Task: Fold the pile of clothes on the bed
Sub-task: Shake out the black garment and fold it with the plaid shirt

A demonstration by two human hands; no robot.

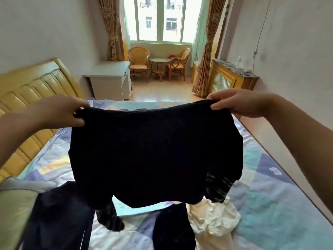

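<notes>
A dark navy sweater (155, 152) hangs spread out in the air above the bed (270, 204). My left hand (59, 112) pinches its top left corner and my right hand (239, 102) pinches its top right corner. The sweater's striped cuffs dangle at the lower left and lower right. Under it on the patchwork sheet lie a dark garment (59, 219) at the left, another dark piece (173, 230) in the middle and a crumpled cream garment (214, 219) at the right. The held sweater hides the middle of the bed.
A yellow padded headboard (27, 98) runs along the left. A grey and green pillow (16, 201) lies at the lower left. Beyond the bed stand a white desk (111, 78), two wicker chairs with a small round table (159, 66), and a radiator cover (228, 78).
</notes>
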